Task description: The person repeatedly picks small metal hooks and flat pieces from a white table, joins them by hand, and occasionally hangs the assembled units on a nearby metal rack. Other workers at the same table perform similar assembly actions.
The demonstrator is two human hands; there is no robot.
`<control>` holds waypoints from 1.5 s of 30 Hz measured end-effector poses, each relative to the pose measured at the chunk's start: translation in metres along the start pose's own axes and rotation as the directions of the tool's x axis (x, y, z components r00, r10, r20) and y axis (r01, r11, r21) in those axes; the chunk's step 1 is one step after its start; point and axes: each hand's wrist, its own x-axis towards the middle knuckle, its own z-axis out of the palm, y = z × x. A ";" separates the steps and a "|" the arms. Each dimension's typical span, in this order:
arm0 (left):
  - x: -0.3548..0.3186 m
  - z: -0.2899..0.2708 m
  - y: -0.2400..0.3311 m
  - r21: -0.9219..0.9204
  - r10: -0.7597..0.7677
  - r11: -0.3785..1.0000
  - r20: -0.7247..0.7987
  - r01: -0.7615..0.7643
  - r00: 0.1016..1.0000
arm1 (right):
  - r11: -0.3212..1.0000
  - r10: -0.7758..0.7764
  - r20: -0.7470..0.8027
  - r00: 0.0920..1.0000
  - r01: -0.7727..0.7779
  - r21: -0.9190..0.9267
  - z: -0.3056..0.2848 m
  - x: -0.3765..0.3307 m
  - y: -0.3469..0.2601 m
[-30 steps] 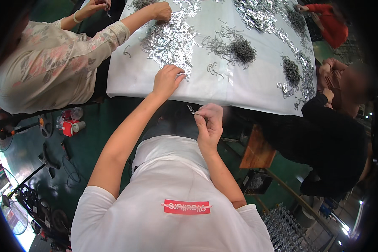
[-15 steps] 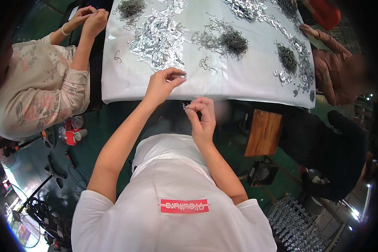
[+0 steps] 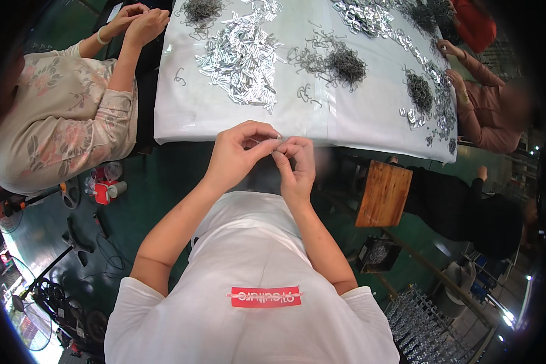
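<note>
While a small shiny metal clip (image 3: 277,139) sits pinched between both hands just below the table edge (image 3: 236,134), the left hand (image 3: 239,151) and right hand (image 3: 296,164) curl tight around it; flat silver clips (image 3: 242,54) and dark wire tangles (image 3: 346,60) heap on white cloth.

The table (image 3: 370,121) wears a plain white cloth. On it lie shiny silver metal clips (image 3: 242,54) in a bright heap, and beside them darker grey wire tangles (image 3: 346,64), almost charcoal. The person in front has a white T-shirt (image 3: 249,255) with a red rectangular patch (image 3: 266,296) bearing pale lettering. A person at the left wears a cream blouse (image 3: 60,121) with a faded pink and grey flower pattern. At the right, one sleeve (image 3: 485,124) is dusty pink, another top (image 3: 476,24) is red, and a third person's clothes (image 3: 461,206) are black. The stool (image 3: 383,194) is warm brown wood. The floor (image 3: 145,188) is dark green.
</note>
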 end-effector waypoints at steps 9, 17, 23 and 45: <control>-0.015 0.001 -0.016 0.071 0.192 0.980 -0.111 -0.185 0.975 | 0.979 -0.057 0.016 0.998 0.059 -0.193 -0.032 0.042 0.026; -0.026 0.004 -0.016 0.170 0.271 0.953 -0.114 -0.250 0.956 | 0.672 -0.080 0.198 0.977 0.200 -0.713 -0.035 0.189 0.114; -0.023 0.008 -0.013 0.192 0.292 0.945 -0.128 -0.266 0.948 | 0.424 -0.012 0.432 0.902 0.396 -0.815 -0.045 0.207 0.135; -0.021 0.019 -0.018 0.214 0.347 0.927 -0.182 -0.308 0.920 | 0.644 0.664 0.406 0.628 -0.756 0.114 -0.081 0.244 0.116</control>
